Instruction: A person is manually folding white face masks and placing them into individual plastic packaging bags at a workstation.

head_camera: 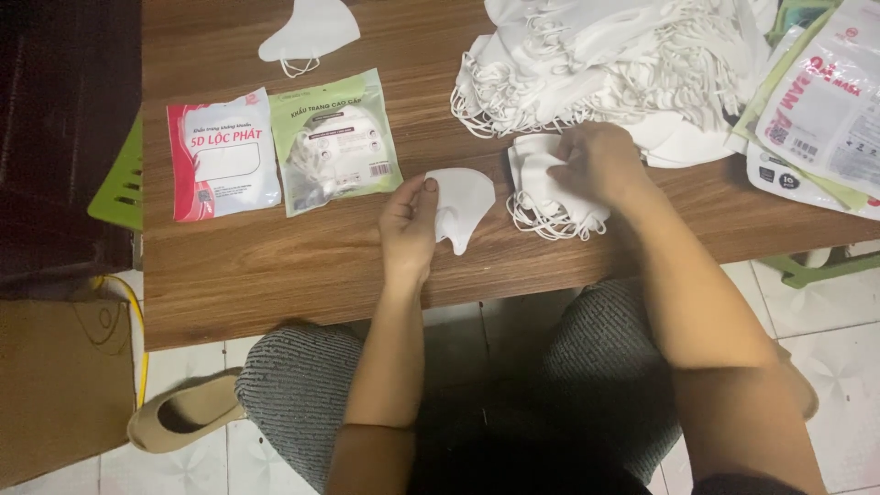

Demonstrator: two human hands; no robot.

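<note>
View from above of a person seated at a wooden table (275,266), both bare hands working near its front edge. The left hand (409,225) pinches a single folded white face mask (463,206) by its left margin, thumb on top and fingers curled beneath; the mask lies flat on the wood, its long axis running roughly across the table from the hand toward the right, its pointed end turned toward the front edge. The right hand (596,165) rests palm-down on a small stack of white masks (550,197), fingers closed on the topmost piece, elastic loops spilling out below the stack. The single mask and the stack lie just beside one another, a narrow strip of bare wood between them; the right hand is the nearer to the stack, the left to the single mask. Behind the stack, toward the far right corner, sits a large heap of loose masks (614,60). Left of the left hand lie a green-and-clear packet (337,139) and a red-and-white packet (222,154), side by side and touching. A lone mask (310,32) lies at the far edge; more printed packets (816,110) overlap at the right edge. Nothing stands between the hands.
</note>
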